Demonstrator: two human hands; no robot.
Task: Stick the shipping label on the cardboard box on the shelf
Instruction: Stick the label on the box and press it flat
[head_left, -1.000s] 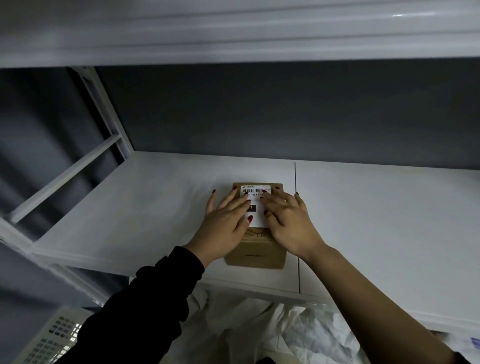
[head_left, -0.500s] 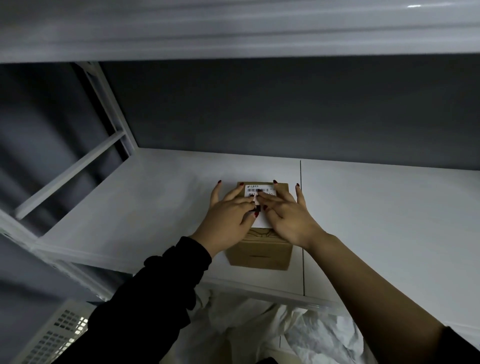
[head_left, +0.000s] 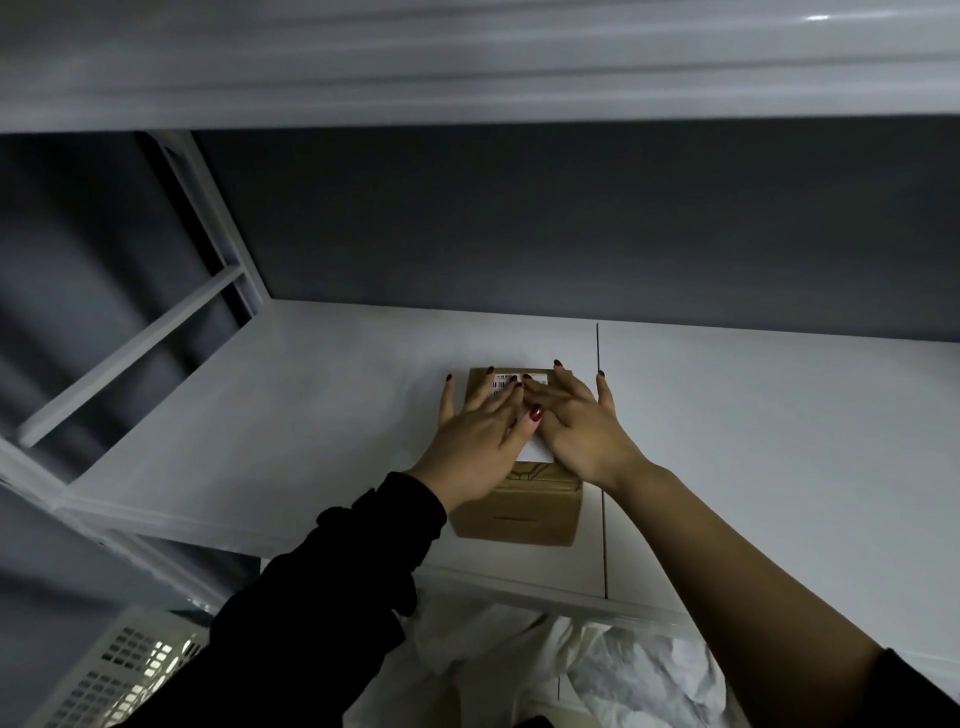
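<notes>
A small brown cardboard box (head_left: 519, 512) stands on the white shelf (head_left: 311, 415), close to its front edge. A white shipping label (head_left: 535, 451) with a barcode lies flat on the box's top. My left hand (head_left: 480, 434) and my right hand (head_left: 579, 423) both lie flat on the label, fingers spread and pointing away from me, fingertips near the box's far edge. The hands hide most of the label; only its far strip and near edge show. Neither hand grips anything.
The shelf board above (head_left: 467, 67) overhangs close overhead. A slanted white brace (head_left: 130, 343) and an upright post stand at the left end. A seam (head_left: 600, 415) in the shelf runs just right of the box. Crumpled white plastic (head_left: 597, 670) and a perforated white basket (head_left: 119, 670) lie below.
Both hands have slid forward over the label toward the box's far edge, fingers spreading wider. More of the label's near edge shows now. The box has stayed where it was.
</notes>
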